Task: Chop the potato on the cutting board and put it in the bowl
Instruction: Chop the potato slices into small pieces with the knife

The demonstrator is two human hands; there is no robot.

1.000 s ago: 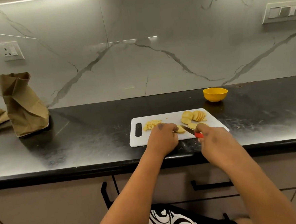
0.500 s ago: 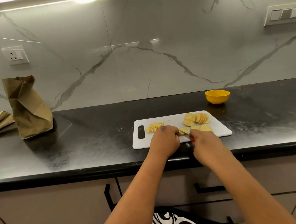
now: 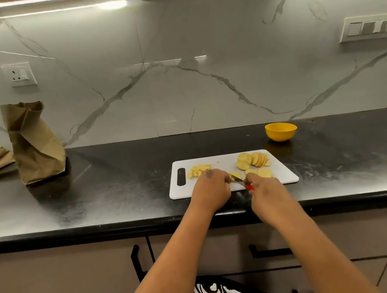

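Paper bag point(image 3: 35, 143) far left, bowl point(image 3: 280, 131) beyond board point(image 3: 286, 174)

Light's coming from a strip point(image 3: 47, 5) up top, throwing glare on the backsplash point(image 3: 184, 89) and a sheen across my black counter point(image 3: 122, 185). Overall kinda dim and soft, edges bend from the wide lens, bag point(image 3: 35, 143) casts a shadow.

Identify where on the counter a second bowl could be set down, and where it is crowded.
Free: the black counter between the paper bag and the cutting board, and right of the yellow bowl. Crowded: the board itself, with potato slices, chopped pieces and both hands.
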